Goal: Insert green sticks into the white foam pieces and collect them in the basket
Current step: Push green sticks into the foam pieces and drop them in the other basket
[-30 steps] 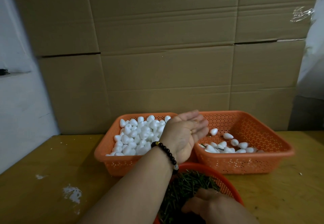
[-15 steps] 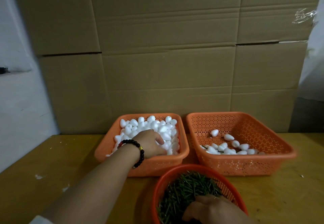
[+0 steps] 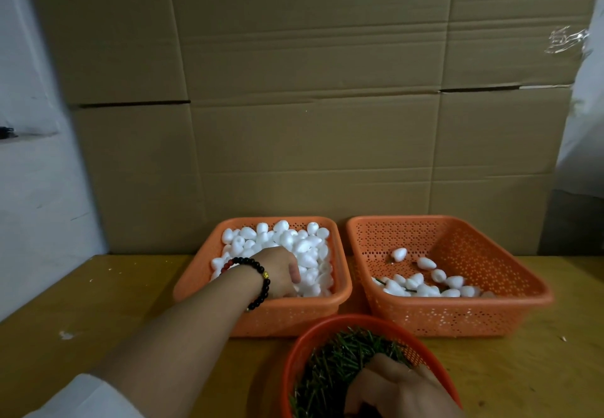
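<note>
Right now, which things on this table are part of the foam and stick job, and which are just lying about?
Part of the job:
left orange basket of plain white foam pieces
right orange basket of finished pieces
round orange basket of green sticks
left hand
right hand

Just lying about:
brown cardboard sheets
white crumbs

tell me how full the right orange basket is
Mostly empty. The right basket holds only a thin scatter of foam pieces along its near side; much perforated floor shows bare.
</note>
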Demonstrator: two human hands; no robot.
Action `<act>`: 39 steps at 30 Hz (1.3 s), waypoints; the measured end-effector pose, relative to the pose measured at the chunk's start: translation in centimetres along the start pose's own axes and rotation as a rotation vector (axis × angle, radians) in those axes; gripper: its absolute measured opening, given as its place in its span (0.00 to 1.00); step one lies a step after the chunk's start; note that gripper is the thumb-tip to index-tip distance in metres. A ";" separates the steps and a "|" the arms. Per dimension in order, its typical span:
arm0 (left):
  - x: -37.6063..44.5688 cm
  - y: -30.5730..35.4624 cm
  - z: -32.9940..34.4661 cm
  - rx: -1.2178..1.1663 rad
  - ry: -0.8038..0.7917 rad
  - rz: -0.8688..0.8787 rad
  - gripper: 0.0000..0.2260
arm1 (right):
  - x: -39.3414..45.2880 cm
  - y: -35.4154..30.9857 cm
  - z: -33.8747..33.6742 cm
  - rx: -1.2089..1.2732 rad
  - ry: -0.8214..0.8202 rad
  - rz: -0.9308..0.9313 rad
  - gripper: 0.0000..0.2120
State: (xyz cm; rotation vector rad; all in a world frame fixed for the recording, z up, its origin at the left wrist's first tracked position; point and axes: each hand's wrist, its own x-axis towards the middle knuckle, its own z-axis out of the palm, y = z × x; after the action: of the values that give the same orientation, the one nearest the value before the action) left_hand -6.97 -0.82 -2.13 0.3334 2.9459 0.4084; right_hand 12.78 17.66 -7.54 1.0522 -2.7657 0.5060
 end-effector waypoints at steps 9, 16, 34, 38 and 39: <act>-0.3 -0.1 -1.4 0.103 -0.124 -0.007 0.14 | 1.0 1.8 -1.4 0.024 0.251 0.272 0.09; -0.5 -0.8 -1.0 0.052 -0.027 0.011 0.15 | 1.2 1.4 -1.8 0.043 0.161 0.333 0.07; -7.3 2.4 1.1 -1.676 0.204 0.197 0.13 | 1.3 1.6 -1.3 0.015 0.129 0.325 0.10; -9.2 3.5 1.7 -2.090 -0.026 0.236 0.16 | 1.4 1.7 -1.3 0.028 0.123 0.320 0.10; -9.4 3.6 1.7 -2.138 -0.068 0.239 0.16 | 1.4 1.7 -1.4 0.020 0.119 0.316 0.11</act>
State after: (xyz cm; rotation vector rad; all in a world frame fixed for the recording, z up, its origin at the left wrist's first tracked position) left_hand 3.15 0.72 -1.65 0.2520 0.9610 2.6685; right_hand 10.62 18.46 -6.36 0.5669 -2.8339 0.6126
